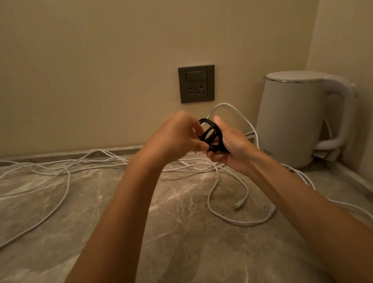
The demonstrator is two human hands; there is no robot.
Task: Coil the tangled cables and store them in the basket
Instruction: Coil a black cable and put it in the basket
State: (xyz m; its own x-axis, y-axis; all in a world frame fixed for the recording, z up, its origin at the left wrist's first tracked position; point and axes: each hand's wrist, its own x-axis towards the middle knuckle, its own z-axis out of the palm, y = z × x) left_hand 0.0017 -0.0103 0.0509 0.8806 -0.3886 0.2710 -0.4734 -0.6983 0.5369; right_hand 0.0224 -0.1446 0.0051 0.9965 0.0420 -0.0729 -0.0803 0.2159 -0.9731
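Head view: the right hand has its grip curled round a black cable coil above the bench; the left hand pinches its loops. Best keep loops even and tuck the end snugly; white cables sprawl below, basket unseen.

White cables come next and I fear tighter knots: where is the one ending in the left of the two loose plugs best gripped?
Pinch the white cable just behind that plug, coming from above. The plug lies flat on the countertop, clear of the tangle, so coiling can probably start from this free end without tightening anything.
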